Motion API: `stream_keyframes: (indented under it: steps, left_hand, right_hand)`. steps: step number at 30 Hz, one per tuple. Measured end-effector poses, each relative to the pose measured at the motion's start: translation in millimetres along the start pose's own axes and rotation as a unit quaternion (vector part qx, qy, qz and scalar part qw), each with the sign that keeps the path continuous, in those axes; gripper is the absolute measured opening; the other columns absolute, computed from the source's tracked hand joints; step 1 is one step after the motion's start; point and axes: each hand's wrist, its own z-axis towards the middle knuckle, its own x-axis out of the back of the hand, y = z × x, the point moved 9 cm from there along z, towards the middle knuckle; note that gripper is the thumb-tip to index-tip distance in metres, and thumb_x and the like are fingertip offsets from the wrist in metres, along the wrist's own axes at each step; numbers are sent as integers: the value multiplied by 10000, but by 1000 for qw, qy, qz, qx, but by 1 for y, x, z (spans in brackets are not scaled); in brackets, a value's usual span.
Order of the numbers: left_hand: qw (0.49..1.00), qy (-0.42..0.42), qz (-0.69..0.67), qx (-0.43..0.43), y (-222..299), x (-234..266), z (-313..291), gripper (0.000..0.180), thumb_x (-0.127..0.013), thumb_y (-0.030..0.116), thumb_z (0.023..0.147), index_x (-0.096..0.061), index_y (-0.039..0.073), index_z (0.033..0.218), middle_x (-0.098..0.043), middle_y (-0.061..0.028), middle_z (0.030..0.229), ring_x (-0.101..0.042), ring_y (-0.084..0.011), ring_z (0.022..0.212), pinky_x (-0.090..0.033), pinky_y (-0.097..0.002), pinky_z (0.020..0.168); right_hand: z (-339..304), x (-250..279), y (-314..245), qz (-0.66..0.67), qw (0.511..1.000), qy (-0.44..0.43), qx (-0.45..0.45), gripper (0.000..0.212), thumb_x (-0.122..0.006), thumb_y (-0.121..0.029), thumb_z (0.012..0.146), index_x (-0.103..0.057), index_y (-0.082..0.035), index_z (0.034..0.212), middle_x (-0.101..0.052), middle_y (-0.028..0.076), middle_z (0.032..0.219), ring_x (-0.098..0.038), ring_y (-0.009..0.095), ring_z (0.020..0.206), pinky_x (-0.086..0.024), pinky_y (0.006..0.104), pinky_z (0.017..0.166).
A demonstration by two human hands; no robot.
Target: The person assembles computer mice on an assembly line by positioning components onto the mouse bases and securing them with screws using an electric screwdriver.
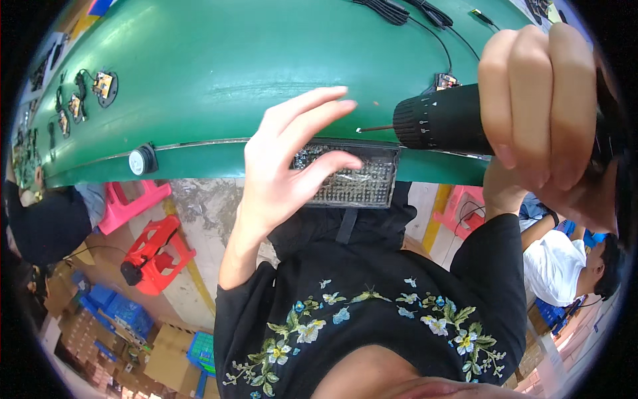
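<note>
My right hand (541, 106) is wrapped round a black electric screwdriver (442, 118), its thin bit pointing left over the green tabletop. What looks like a small pale screw (359, 130) sits at the bit's tip. Fingers apart, my left hand (282, 156) hovers to the left of that tip and holds nothing that I can see. Partly under its thumb, at the table's near edge, is a black rectangular tray (393, 195) with rows of small pits or screws; which of these cannot be told.
On the green table (219, 66), a round black part with a circuit board (104, 88) lies left, beside similar pieces. Black cable bundles (387, 10) lie at the far side. A round white-faced object (141, 161) sits on the near edge. Stools (158, 256) and other people (555, 266) are nearby.
</note>
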Motion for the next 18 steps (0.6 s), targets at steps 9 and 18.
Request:
stream_keyframes:
  steps: [9, 18]
  left_hand:
    - [976, -106, 187, 20, -11, -7, -48, 268, -874, 138, 668, -723, 105, 887, -643, -124, 1258, -581, -356, 1209, -441, -465, 1024]
    - [985, -80, 151, -29, -2, -5, -39, 240, -816, 8, 704, -692, 70, 900, -712, -107, 1078, -672, -319, 1031, -525, -421, 893]
  right_hand:
    - [-22, 16, -1, -17, 998, 66, -7, 49, -772, -154, 887, -755, -111, 900, -725, -14, 910, -697, 85, 778, -583, 219, 712]
    - [-92, 45, -73, -172, 902, 394, 31, 90, -717, -161, 897, -722, -105, 968, -690, -13, 891, -662, 90, 757, -554, 235, 705]
